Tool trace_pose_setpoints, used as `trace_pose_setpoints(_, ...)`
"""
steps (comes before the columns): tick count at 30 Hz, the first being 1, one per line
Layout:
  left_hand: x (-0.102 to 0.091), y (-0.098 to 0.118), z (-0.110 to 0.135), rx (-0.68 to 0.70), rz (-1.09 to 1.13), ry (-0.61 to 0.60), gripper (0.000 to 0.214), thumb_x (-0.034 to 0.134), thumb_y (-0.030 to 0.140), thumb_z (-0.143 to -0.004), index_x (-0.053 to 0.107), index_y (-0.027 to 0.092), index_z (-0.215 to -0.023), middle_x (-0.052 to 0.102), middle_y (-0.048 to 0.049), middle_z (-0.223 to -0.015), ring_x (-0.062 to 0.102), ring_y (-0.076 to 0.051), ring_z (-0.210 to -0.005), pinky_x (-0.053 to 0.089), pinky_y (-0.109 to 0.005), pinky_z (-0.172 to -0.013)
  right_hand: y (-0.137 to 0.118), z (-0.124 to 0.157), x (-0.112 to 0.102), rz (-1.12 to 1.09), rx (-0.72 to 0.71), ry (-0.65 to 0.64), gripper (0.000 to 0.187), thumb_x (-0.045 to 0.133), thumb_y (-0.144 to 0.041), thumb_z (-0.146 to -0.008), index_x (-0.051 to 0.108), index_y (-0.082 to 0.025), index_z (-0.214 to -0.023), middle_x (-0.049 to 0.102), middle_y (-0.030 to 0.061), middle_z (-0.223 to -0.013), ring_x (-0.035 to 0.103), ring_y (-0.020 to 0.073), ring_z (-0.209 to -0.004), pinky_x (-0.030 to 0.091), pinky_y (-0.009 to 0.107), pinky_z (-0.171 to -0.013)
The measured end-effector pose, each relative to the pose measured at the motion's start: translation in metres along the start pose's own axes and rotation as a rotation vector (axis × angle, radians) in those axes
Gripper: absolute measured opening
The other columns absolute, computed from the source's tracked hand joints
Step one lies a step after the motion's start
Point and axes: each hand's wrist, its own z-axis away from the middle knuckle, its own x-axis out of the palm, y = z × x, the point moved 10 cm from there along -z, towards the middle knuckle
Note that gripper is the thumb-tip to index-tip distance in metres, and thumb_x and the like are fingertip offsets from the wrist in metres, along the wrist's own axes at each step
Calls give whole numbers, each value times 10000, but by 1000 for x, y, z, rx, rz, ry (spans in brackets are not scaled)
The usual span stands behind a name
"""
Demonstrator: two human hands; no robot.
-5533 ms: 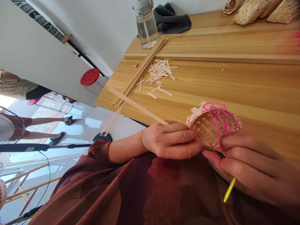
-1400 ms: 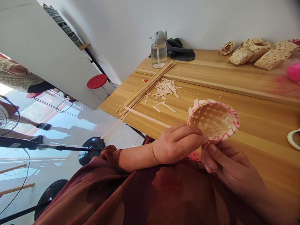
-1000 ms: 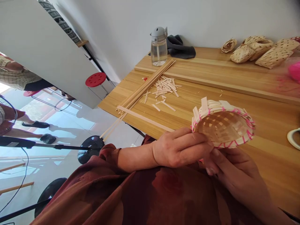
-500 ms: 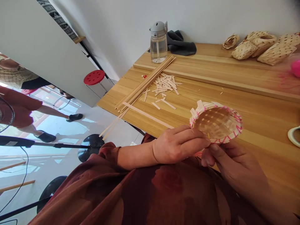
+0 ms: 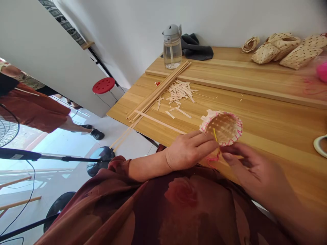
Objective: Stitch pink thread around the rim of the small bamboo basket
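Observation:
A small woven bamboo basket (image 5: 226,127), its rim stitched with pink yarn, is tilted with its mouth toward me. My left hand (image 5: 192,149) is closed on the near left side of its rim. A thin yellow needle (image 5: 215,134) stands against the inside of the basket beside my left fingertips. Loose pink yarn (image 5: 213,158) hangs under those fingers. At the near rim, my right hand (image 5: 249,163) is slightly blurred, its thumb and forefinger drawn in close to the needle's lower end. What lies between those fingertips is hidden.
Bamboo strips (image 5: 159,93) lie in a bundle beside short offcuts (image 5: 180,91). A water bottle (image 5: 172,47) and dark cloth (image 5: 195,47) are behind. Woven pieces (image 5: 278,47) sit at the back right, a tape roll (image 5: 320,145) at the right edge. A person's legs (image 5: 65,126) show left.
The basket has shifted left and turned a little. My right hand has come out from under the basket to its near rim. More of the yellow needle shows. The person at left has moved.

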Motion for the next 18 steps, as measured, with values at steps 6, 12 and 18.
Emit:
trace_pose_setpoints(6,-1,22,0,223,-180,6,125,614,191,-1022,718,132,-1063,760,-66,-1018,653,-138,-813,478,-238,-596,-58,1,-25,492,-333,196,353,538,-446,-1060,815,-229,-1043,806,61,-816,679,197,-579,381,319,-539)
trace_pose_setpoints(12,5,31,-3,266,-157,-54,118,612,176,-1023,714,143,-973,719,-45,-922,610,-126,-773,461,-253,-614,-51,-7,-1,477,-357,180,359,559,-349,-1023,719,-208,-734,540,-5,-482,404,117,-391,260,293,-469)
trace_pose_setpoints(18,-8,36,-14,279,-124,-8,105,651,152,-992,715,133,-913,681,-33,-837,585,-132,-732,440,-268,-593,-50,11,-13,454,-284,319,326,592,-368,-1024,779,-206,-812,582,29,-561,418,123,-509,275,306,-545)
